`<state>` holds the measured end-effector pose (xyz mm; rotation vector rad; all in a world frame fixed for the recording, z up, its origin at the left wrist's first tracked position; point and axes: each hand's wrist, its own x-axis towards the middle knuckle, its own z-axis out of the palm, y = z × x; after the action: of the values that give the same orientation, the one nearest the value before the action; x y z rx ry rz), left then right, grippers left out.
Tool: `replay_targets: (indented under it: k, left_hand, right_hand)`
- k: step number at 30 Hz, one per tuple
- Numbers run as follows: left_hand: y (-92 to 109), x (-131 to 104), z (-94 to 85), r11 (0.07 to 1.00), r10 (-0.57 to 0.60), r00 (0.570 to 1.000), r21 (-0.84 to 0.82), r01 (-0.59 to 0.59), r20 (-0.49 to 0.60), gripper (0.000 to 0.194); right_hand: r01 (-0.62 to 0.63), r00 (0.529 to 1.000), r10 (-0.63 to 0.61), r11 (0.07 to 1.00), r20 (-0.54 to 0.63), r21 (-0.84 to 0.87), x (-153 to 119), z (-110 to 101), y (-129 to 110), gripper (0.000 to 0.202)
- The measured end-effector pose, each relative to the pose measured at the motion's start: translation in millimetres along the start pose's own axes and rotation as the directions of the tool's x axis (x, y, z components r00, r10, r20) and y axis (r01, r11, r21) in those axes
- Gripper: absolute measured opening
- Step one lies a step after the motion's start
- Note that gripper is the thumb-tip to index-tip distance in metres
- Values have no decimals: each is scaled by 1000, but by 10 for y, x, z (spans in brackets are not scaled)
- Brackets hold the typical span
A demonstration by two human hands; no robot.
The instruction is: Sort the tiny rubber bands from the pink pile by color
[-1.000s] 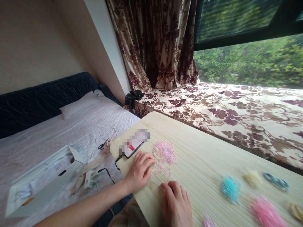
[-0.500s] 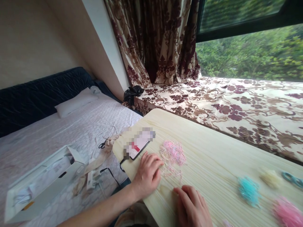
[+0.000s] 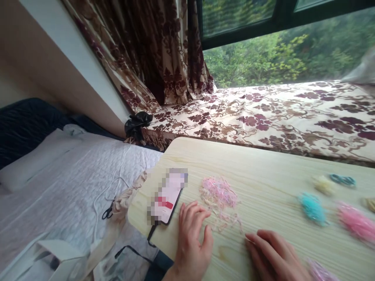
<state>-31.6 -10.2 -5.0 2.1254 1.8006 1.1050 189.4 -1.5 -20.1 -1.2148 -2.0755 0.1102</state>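
Observation:
My left hand (image 3: pixel 195 234) rests on the wooden table between a phone and a loose heap of pale pink strands (image 3: pixel 219 191). Its fingers lie loosely curved, thumb apart, with nothing visible in them. The phone (image 3: pixel 168 201) lies screen up just left of the fingers, partly blurred out, a black strap at its lower end. To the right, my right hand (image 3: pixel 272 251) lies on the tabletop, fingers stretched forward and holding nothing I can see. A few stray strands (image 3: pixel 227 220) lie between the hands. A purple bundle (image 3: pixel 320 271) shows beside my right hand.
On the table's (image 3: pixel 263 164) right side lie a turquoise bundle (image 3: pixel 313 208), a pink bundle (image 3: pixel 356 220), a cream bundle (image 3: pixel 322 184) and teal loops (image 3: pixel 342 180). Left stands a bed (image 3: pixel 73 168) with scissors (image 3: pixel 108 212) and an open white box (image 3: pixel 58 251). A floral-covered ledge (image 3: pixel 222 113) runs behind.
The view has swung to the right, so more of the table's right side shows. My left thumb has spread away from the fingers. Both hands stay at the table.

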Motion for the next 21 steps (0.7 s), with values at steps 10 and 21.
replay_targets:
  k: [10, 21]
  left_hand:
    - [-13, 8, -19, 997, 2, 1000, -80, 0, 22, 34]
    - [-33, -1, -21, 996, -7, 1000, -86, 9, 25, 35]
  right_hand:
    - [-80, 990, 100, 978, 97, -190, 221, -29, -211, 21]
    - [-113, 987, 131, 977, 92, -180, 226, -7, -223, 20]
